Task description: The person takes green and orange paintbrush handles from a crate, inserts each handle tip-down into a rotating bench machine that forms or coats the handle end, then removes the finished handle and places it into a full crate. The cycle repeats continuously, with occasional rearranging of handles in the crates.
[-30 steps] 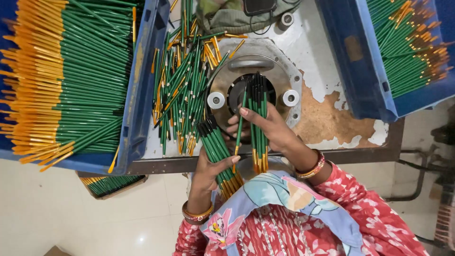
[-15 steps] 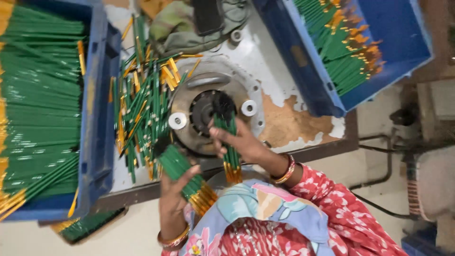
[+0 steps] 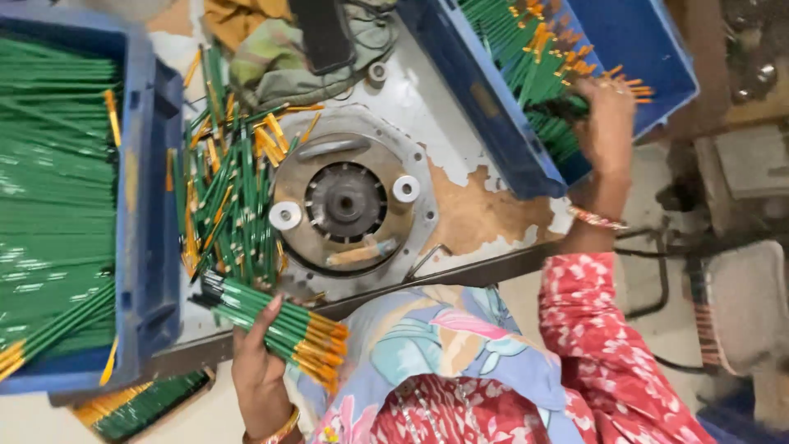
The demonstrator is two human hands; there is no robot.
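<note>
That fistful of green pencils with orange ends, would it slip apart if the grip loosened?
Probably. The bundle of green pencils with orange ends is loose, held together only by the left hand, and already fans out unevenly. The pencils look thin, stiff and smooth, so they would likely slide and roll, like the scattered pencils on the bench.

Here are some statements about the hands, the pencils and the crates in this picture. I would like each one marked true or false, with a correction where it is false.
1. The left hand holds a bundle of green pencils. True.
2. The right hand rests on the round metal machine. False: it reaches into the right blue crate.
3. Loose pencils lie on the table beside the machine. True.
4. The left blue crate is empty. False: green pencils fill it.
</note>
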